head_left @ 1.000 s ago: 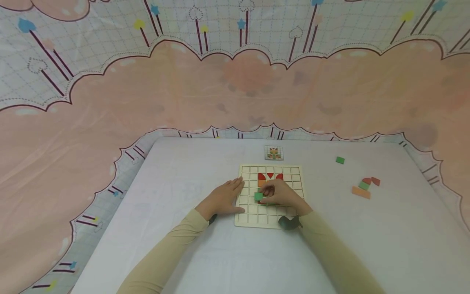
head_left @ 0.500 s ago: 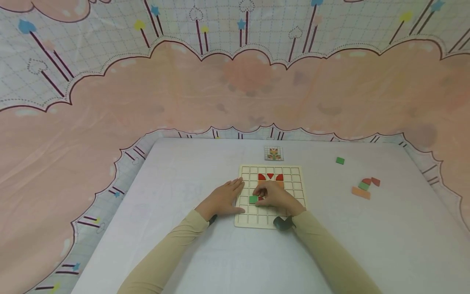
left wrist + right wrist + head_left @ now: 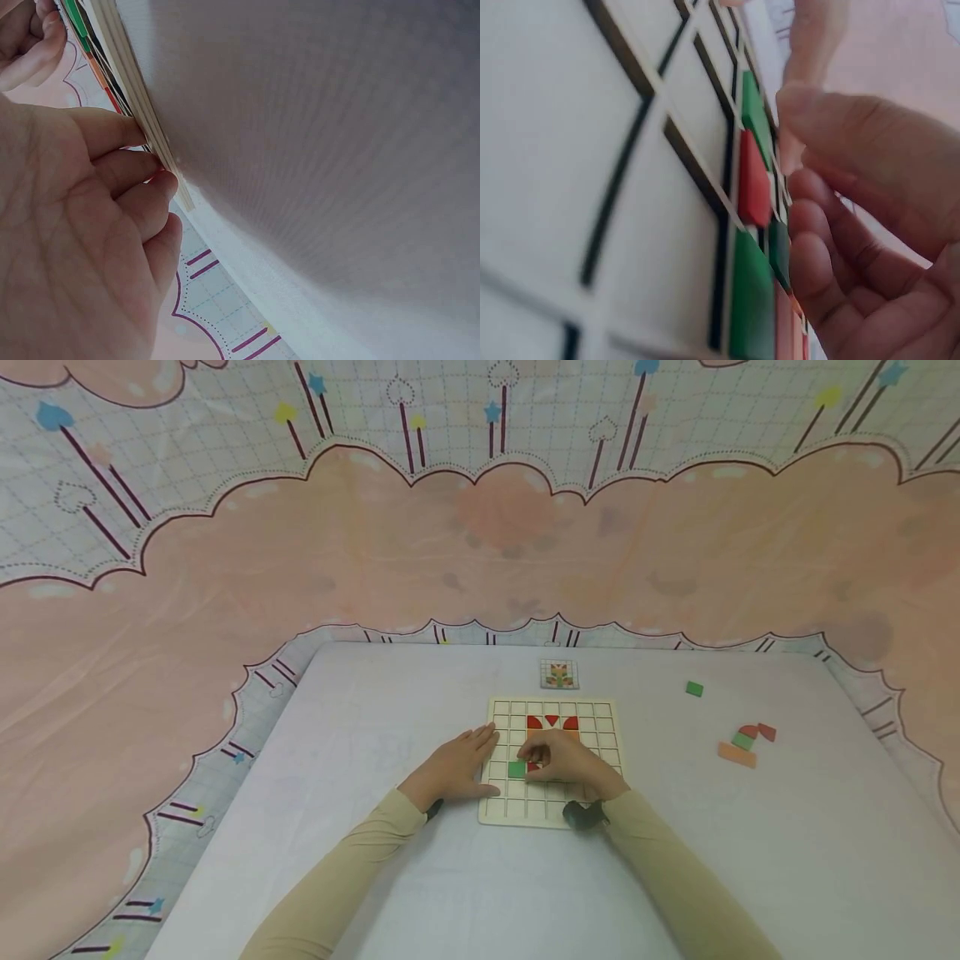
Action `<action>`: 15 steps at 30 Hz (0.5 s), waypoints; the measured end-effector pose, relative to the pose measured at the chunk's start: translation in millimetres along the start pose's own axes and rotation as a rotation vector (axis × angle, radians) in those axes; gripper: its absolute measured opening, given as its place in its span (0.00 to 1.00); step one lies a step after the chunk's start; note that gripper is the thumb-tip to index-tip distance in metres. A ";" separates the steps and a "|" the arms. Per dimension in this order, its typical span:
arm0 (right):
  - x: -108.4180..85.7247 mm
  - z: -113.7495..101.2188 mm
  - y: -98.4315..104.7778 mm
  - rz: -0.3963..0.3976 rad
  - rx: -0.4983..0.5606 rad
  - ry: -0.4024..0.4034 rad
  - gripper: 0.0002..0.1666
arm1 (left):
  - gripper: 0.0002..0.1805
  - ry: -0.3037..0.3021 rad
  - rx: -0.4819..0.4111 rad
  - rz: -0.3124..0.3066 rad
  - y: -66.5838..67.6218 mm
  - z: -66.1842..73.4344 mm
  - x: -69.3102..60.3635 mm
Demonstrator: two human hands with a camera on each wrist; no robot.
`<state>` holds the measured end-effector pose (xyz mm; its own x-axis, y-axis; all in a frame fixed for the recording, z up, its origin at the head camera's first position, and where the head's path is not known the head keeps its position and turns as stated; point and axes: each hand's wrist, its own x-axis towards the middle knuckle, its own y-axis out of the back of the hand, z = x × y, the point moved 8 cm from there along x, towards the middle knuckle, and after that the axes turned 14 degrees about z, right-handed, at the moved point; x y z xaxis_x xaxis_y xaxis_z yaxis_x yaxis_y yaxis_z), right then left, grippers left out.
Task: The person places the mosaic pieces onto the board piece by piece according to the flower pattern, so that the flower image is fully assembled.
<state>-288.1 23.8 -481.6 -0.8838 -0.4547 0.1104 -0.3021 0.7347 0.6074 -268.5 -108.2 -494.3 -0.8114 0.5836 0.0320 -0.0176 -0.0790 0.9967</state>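
Observation:
A cream grid board [image 3: 525, 810] lies on the white table. My left hand [image 3: 453, 766] rests at its left edge, fingers extended; in the left wrist view the fingertips touch the board's side. My right hand [image 3: 567, 758] is over the board's middle, fingers bent, beside a green square tile [image 3: 517, 769] lying in a cell. The right wrist view shows that green tile [image 3: 754, 116] beside a red piece [image 3: 754, 184], with a narrow gap to my thumb [image 3: 802, 101]. Nothing shows between thumb and fingers. Several red pieces [image 3: 571, 722] sit in upper cells; the hand hides others.
A small pattern card [image 3: 559, 674] lies behind the board. To the right are a lone green tile [image 3: 694, 689], a long orange piece [image 3: 737, 754], another green piece [image 3: 743, 741] and red pieces [image 3: 767, 732]. A patterned cloth [image 3: 450, 552] hangs behind the table.
My right hand moved left and slightly nearer me with the green tile, which lies in a cell left of the red piece. During the last half second little moved. My left hand stayed put.

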 end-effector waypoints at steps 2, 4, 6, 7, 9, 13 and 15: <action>-2.0 0.0 5.3 -0.004 0.028 0.010 0.14 | 0.51 0.002 -0.001 -0.003 -0.4 0.0 0.3; -4.6 1.3 11.7 -0.009 0.039 0.028 0.16 | 0.51 0.005 -0.006 -0.002 -0.6 -0.1 0.5; -7.4 5.1 19.2 -0.007 0.048 0.031 0.17 | 0.51 0.009 -0.006 -0.008 -1.5 -0.3 0.7; -9.0 7.1 23.6 -0.004 0.050 0.038 0.17 | 0.51 0.011 -0.007 -0.011 -1.9 -0.5 0.8; -12.6 12.9 33.3 0.010 0.045 0.030 0.17 | 0.51 0.013 -0.012 -0.011 -2.3 -0.5 0.7; -22.2 24.0 57.7 0.058 0.029 0.028 0.17 | 0.51 0.008 -0.008 -0.009 -2.0 -0.3 0.7; -28.4 30.1 71.1 0.081 0.007 0.010 0.18 | 0.51 0.009 -0.008 -0.010 -1.4 -0.3 0.6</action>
<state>-295.3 104.2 -465.3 -0.9019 -0.3985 0.1668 -0.2321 0.7725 0.5910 -269.1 -107.9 -495.8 -0.8161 0.5775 0.0212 -0.0303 -0.0794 0.9964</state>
